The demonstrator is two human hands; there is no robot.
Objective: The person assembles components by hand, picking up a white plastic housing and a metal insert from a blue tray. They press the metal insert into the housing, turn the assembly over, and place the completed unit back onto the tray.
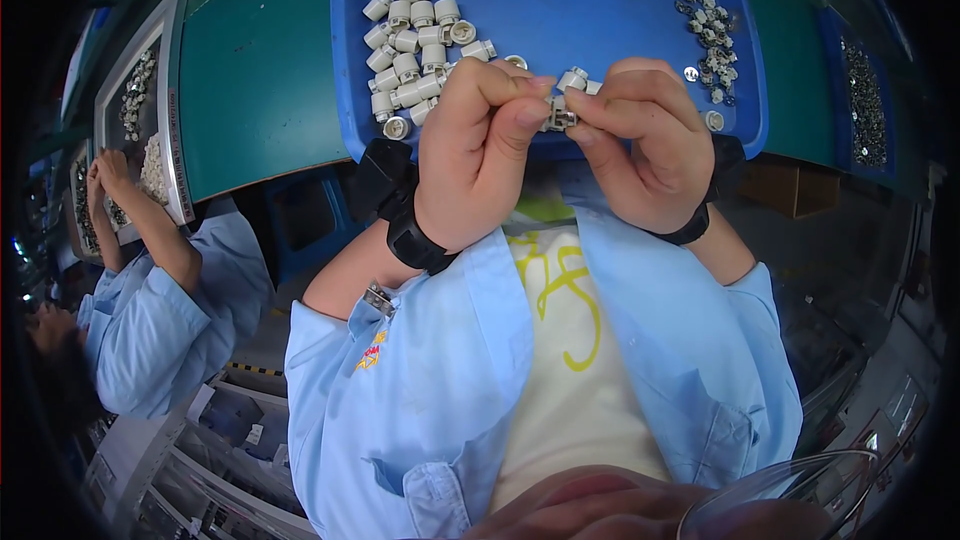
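At the near edge of a blue tray (570,15), my two hands meet over a small white part with metal pieces (560,117). My left hand (478,140) pinches it from the left with thumb and forefinger. From the other side, the thumb and fingertips of my right hand (650,145) close on it. The fingertips cover much of the part. Just beyond them lies a white cylindrical socket (573,79). Many similar white sockets (410,25) are piled along the tray's left side. Small white-and-metal inserts (715,45) lie scattered along its right side.
The tray rests on a green table (265,80). Right of it stands another blue tray (860,105) of small metal parts. On the left, a co-worker's hands (108,175) work over a pale-framed tray (178,140). An open cardboard box (790,188) sits below the table's right side.
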